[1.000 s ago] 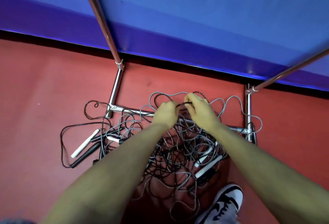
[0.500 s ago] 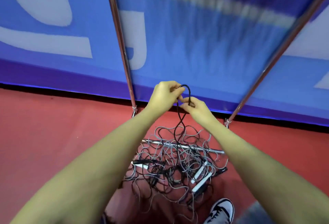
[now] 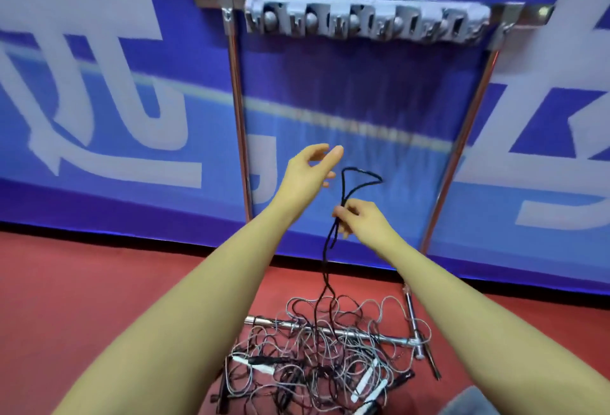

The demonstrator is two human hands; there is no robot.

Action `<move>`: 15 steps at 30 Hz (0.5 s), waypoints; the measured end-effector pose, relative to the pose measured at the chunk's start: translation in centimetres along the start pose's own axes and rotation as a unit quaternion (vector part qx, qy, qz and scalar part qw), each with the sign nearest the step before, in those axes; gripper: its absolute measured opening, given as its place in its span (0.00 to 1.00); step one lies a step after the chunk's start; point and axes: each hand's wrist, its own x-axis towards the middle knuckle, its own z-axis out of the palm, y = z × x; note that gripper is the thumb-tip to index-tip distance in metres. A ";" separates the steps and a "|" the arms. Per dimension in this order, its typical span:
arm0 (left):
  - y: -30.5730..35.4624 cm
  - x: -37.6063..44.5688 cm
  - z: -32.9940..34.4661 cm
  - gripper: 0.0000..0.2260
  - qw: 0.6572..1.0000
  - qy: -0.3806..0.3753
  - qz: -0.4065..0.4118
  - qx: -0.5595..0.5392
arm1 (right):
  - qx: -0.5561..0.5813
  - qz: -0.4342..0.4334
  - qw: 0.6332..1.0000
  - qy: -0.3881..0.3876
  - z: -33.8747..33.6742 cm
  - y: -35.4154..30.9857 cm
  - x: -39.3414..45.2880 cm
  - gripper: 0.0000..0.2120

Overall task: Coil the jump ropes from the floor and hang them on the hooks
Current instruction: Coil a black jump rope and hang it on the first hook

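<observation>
I have my right hand (image 3: 361, 220) pinching a thin black jump rope (image 3: 333, 236) where its two strands cross, so a small loop stands above my fingers while both strands trail down into the tangled heap of grey and black ropes (image 3: 317, 355) on the red floor (image 3: 99, 299). My left hand (image 3: 308, 172) is open with relaxed fingers, holding nothing, just beside that loop and above it.

The pile lies across the chrome base bar of the metal rack (image 3: 330, 332); the grey row of hooks (image 3: 363, 20) sits at the top of that same rack, well above both hands.

My worry is the tangle: the black rope runs straight into the knot of other cords, so pulling upward could drag several ropes along, or snag a handle under the base bar. With only a pinch on two strands, one could also slip free and the loop would collapse.

Counting: two hands, one rope lifted, one rack with two uprights. About six or seven hooks, though blur prevents certainty. At least four white handles (image 3: 364, 380) show in the pile; the ropes themselves are too interwoven to count.
</observation>
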 end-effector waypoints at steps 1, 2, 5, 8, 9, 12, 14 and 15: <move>0.0 -0.3 -0.2 0.17 0.999 -0.015 -0.022 0.029 | 0.031 -0.005 0.999 0.013 -0.5 -1.2 0.0 0.10; -0.2 -0.7 -0.4 0.18 0.995 -0.039 -0.041 0.084 | 0.059 -0.016 0.998 0.024 -0.9 -2.2 0.1 0.11; -1.1 -2.2 -0.5 0.16 0.967 -0.148 -0.061 0.196 | 0.103 -0.063 0.991 0.060 -2.4 -5.1 0.1 0.11; -0.5 -3.5 -0.2 0.08 0.964 -0.155 -0.034 0.212 | 0.157 -0.070 0.980 0.096 -3.9 -7.4 -0.1 0.12; -0.2 -3.6 0.0 0.06 0.968 -0.146 -0.028 0.203 | 0.183 -0.069 0.976 0.095 -4.3 -8.0 -0.4 0.12; 1.4 -3.3 0.4 0.07 0.978 -0.112 -0.016 0.175 | 0.278 -0.080 0.953 0.092 -5.6 -9.7 -1.0 0.12; 2.4 -2.7 0.6 0.09 0.985 -0.063 0.000 0.159 | 0.275 -0.077 0.954 0.095 -6.5 -10.1 -1.1 0.12; 2.8 -2.4 0.5 0.09 0.989 -0.032 0.007 0.145 | 0.242 -0.070 0.964 0.088 -6.9 -9.8 -1.1 0.12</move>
